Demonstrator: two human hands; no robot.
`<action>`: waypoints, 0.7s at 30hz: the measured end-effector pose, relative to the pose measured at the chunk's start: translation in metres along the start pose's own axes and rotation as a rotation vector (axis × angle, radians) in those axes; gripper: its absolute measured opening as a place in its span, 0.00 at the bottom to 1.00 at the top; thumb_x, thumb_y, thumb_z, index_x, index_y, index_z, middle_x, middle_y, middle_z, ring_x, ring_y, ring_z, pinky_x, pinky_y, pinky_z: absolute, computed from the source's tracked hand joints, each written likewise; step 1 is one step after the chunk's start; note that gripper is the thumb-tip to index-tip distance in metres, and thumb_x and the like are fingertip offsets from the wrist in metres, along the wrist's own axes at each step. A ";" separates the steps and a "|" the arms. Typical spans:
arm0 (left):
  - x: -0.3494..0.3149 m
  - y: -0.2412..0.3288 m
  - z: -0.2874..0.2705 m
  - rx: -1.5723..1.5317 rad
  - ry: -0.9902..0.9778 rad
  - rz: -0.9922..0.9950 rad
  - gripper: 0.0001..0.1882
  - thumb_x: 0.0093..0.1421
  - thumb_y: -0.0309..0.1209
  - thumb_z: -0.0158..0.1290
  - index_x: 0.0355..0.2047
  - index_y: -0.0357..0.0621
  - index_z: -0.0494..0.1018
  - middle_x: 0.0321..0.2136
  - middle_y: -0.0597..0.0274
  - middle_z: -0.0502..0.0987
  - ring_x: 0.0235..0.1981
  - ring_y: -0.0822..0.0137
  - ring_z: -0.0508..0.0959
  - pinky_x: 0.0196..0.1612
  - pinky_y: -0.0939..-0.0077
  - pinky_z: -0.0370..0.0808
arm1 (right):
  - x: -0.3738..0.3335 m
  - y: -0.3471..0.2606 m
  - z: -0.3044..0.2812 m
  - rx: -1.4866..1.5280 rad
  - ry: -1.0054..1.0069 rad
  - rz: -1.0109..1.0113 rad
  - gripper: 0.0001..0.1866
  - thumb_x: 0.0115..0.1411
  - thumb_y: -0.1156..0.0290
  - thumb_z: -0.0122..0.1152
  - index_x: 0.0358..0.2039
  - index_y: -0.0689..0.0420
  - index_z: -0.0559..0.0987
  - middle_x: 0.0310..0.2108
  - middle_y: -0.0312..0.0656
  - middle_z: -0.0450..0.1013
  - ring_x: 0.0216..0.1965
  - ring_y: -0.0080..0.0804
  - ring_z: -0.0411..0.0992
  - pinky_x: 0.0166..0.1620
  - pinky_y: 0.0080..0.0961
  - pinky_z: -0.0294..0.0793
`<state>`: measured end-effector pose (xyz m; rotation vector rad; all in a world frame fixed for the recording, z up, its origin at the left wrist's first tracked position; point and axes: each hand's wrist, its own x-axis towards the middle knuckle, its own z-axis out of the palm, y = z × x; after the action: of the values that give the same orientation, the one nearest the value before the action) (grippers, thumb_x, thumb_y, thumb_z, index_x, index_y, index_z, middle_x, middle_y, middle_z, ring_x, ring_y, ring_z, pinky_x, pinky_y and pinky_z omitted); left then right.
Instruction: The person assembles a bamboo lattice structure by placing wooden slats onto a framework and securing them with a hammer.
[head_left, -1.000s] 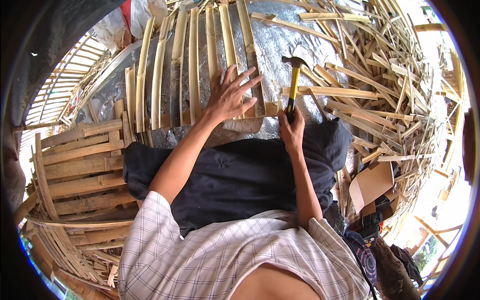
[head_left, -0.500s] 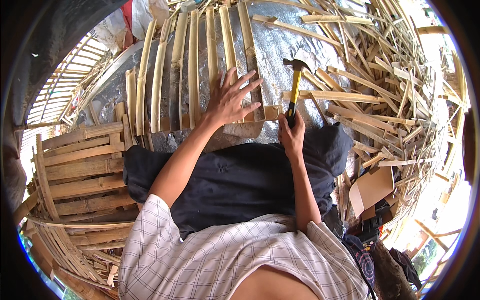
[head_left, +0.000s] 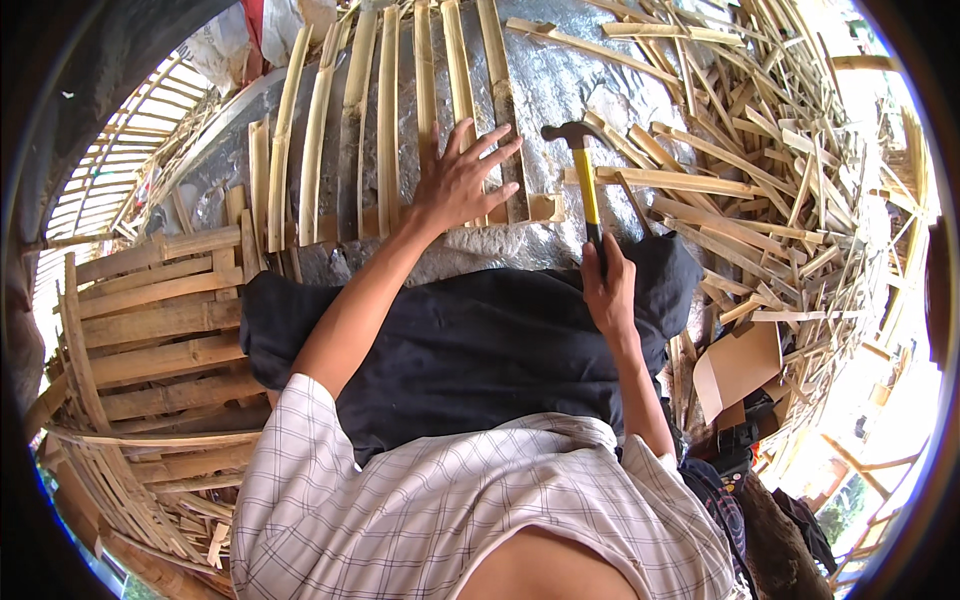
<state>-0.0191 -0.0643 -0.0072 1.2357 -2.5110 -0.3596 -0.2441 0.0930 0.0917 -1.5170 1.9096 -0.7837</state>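
Several split bamboo slats (head_left: pixel 388 120) lie side by side, running away from me, their near ends on a bamboo crosspiece (head_left: pixel 545 208). My left hand (head_left: pixel 462 185) rests over the rightmost slats with its fingers spread, the fingertips by the last slat (head_left: pixel 499 85). In my right hand (head_left: pixel 610 285) is a claw hammer (head_left: pixel 588 185) with a yellow and black handle. Its head points away from me and stands to the right of the last slat, apart from it. My right fingers wrap round the black grip.
Loose bamboo offcuts (head_left: pixel 760 180) pile up at the right. A woven bamboo panel (head_left: pixel 165 340) stands at the left. Black cloth (head_left: pixel 450 350) covers my lap. A piece of brown cardboard (head_left: pixel 738 370) lies at the lower right. Grey sheeting (head_left: pixel 560 90) spreads under the slats.
My right hand has drawn the hammer a little toward me and to the right, and its head has tipped leftward. My left hand stays spread over the slats.
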 end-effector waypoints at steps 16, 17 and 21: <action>0.002 0.001 0.002 -0.015 -0.061 -0.038 0.37 0.63 0.61 0.53 0.71 0.77 0.61 0.73 0.81 0.57 0.75 0.54 0.53 0.70 0.19 0.41 | -0.038 -0.036 -0.044 -0.387 -0.223 -0.036 0.10 0.69 0.72 0.57 0.37 0.62 0.66 0.22 0.60 0.70 0.29 0.67 0.71 0.30 0.54 0.65; 0.001 0.001 0.001 -0.017 -0.065 -0.040 0.36 0.63 0.62 0.52 0.71 0.77 0.61 0.73 0.81 0.56 0.75 0.54 0.52 0.70 0.19 0.40 | -0.037 -0.036 -0.046 -0.413 -0.232 -0.032 0.10 0.69 0.73 0.57 0.37 0.62 0.66 0.22 0.60 0.70 0.28 0.67 0.71 0.30 0.55 0.65; 0.001 0.002 0.003 0.014 -0.072 -0.053 0.37 0.63 0.62 0.52 0.71 0.78 0.61 0.73 0.81 0.56 0.75 0.54 0.52 0.70 0.19 0.40 | -0.037 -0.058 -0.054 -0.415 -0.169 -0.092 0.10 0.69 0.74 0.58 0.37 0.62 0.65 0.22 0.59 0.70 0.27 0.67 0.71 0.29 0.56 0.65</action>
<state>-0.0224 -0.0640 -0.0091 1.3193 -2.5493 -0.4065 -0.2393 0.1234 0.1734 -1.8611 1.9655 -0.2894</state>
